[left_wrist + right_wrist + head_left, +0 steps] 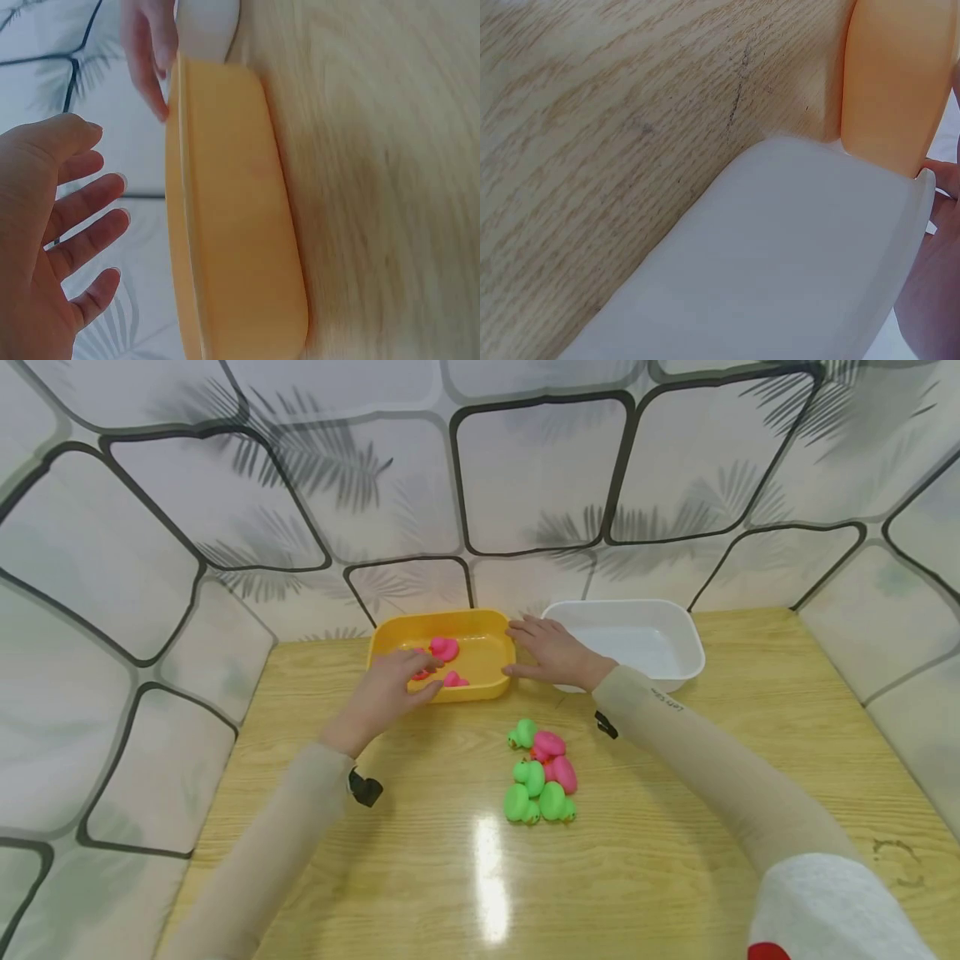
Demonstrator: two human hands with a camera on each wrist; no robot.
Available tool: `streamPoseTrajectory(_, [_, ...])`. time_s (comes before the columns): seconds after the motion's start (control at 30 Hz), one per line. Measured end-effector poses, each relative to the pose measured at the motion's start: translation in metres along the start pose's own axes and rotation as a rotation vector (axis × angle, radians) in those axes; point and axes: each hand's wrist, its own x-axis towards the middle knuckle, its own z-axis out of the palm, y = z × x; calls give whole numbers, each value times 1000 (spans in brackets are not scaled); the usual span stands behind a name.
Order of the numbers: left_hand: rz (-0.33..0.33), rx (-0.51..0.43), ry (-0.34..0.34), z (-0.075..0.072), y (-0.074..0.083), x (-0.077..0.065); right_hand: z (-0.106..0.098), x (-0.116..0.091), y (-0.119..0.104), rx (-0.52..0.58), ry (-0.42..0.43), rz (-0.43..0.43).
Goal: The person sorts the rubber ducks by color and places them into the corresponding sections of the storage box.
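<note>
A yellow tray (pixel 487 692) holds several pink rubber ducks (pixel 446 649). Over its left part hovers my left hand (pixel 382 689), fingers spread and loosely bent, hiding some of the ducks. In the left wrist view that hand (pixel 45 202) stands apart from the tray's side (pixel 240 195) with nothing in its grasp. My right hand (pixel 558 652) reaches across the white tray (pixel 678 681), its extended fingers at the yellow tray's right rim. In the right wrist view, much of the right hand (pixel 937 262) is hidden behind the white tray (pixel 780 247).
Several green rubber ducks (pixel 534 777) and two pink ducks (pixel 551 744) lie clustered on the wooden table (pixel 420 860) in front of the trays. A patterned cloth wall (pixel 540 477) rises right behind the trays and on both sides.
</note>
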Motion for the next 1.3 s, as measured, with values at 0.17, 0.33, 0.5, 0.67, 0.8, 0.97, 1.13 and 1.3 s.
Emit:
streamPoseTrajectory(0.17, [84,4,5,16,22,-3,0,-1,0,-2,-2,-3])
streamPoseTrajectory(0.33, [127,-12,-27,31,45,-3,1,0,1,-1,19,-14])
streamPoseTrajectory(0.5, [157,-23,-99,47,67,-2,2,1,2,-3,31,-15])
streamPoseTrajectory(0.67, [194,0,-205,62,88,0,4,1,4,1,31,-7])
streamPoseTrajectory(0.8, [231,46,-253,74,103,2,6,0,3,11,36,-10])
streamPoseTrajectory(0.97, [250,67,-288,83,119,6,4,0,3,13,36,-12])
streamPoseTrajectory(1.13, [249,162,-322,91,130,12,3,0,3,2,42,-18])
streamPoseTrajectory(1.3, [243,263,-339,98,137,13,3,0,2,16,41,-18])
